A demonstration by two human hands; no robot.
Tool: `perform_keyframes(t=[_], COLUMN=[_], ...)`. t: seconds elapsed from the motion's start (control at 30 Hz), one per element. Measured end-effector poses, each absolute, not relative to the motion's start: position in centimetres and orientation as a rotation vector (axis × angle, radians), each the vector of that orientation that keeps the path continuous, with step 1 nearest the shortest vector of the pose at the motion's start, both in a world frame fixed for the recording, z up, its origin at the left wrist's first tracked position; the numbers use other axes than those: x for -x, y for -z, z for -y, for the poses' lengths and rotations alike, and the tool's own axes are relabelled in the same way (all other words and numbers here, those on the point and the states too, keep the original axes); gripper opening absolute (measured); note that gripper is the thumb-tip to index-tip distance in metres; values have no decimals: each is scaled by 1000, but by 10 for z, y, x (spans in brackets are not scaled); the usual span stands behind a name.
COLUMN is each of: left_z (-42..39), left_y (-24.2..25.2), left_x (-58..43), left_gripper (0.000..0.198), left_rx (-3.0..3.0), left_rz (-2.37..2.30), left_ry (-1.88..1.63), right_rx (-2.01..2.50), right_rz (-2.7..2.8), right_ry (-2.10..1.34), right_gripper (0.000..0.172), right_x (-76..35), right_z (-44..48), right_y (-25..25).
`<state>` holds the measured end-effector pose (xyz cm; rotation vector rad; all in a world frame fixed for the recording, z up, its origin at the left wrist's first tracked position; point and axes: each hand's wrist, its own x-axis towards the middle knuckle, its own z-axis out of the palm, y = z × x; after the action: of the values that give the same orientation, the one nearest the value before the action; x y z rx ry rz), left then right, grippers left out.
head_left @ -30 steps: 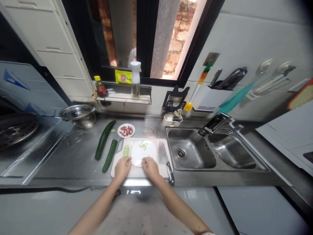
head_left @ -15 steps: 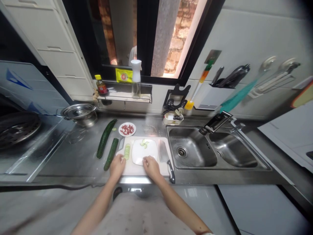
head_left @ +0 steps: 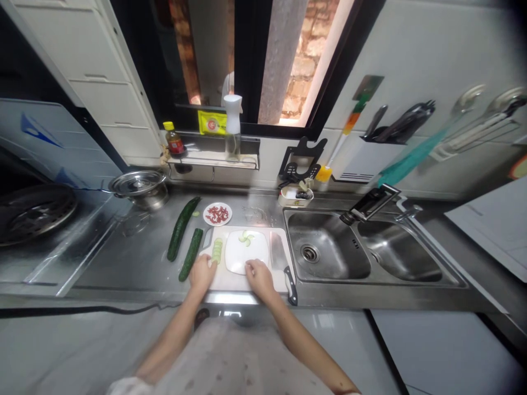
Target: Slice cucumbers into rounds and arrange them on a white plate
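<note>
My left hand is at the near end of a row of pale green cucumber slices. Its thumb and fingers look slightly apart, and the thumb tip is close to the last slice. Over the near edge of a white square plate is my right hand, its fingers drawn together; whatever they hold, if anything, is hidden. Several cucumber slices are fanned out near the plate's far side. Plate and row both rest on a white cutting board. A knife with a black handle lies along the board's right side.
Left of the board lie a long cucumber and a cut cucumber. Behind it sits a small plate of red pieces. A double sink is on the right, a lidded steel pot at the back left.
My left hand has loosened from a pinch beside the slices, its thumb and fingers now a little apart. My right hand stays at the plate's near edge. The whole view has shifted slightly.
</note>
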<state>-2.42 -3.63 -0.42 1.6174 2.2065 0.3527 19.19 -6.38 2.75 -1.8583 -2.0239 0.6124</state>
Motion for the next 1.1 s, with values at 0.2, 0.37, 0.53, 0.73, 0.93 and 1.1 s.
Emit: perform_keyframes(t=[0.2,0.37,0.53,0.73,0.93,1.1], left_z=[36,36,33,28,25,25], left_y=[8,13,10,-6,-30,-46], left_x=[24,24,26,21,11,3], left_gripper=[26,16,19,26,39,42], left_rx=[-1596,-1459,-1285,-972,-733,-665], left_rz=[-2199,-2162,-2046,-1810,-1551,-1414], left_ry=[-396,-534,-741,-1020,-1146,-1071], right_rx=[1858,1852,1853,1808,1695,1551], right_rz=[2000,1997,1985,1956,1880,1774], right_ry=[-623,-627,-626,-619,-638,-728], right_gripper=[30,30,30,26,23,19], right_x=[-193,-193,-193,-193,-193,-190], right_z=[63,63,62,59,50,30], right_y=[-28,-29,-29,-27,-32,-57])
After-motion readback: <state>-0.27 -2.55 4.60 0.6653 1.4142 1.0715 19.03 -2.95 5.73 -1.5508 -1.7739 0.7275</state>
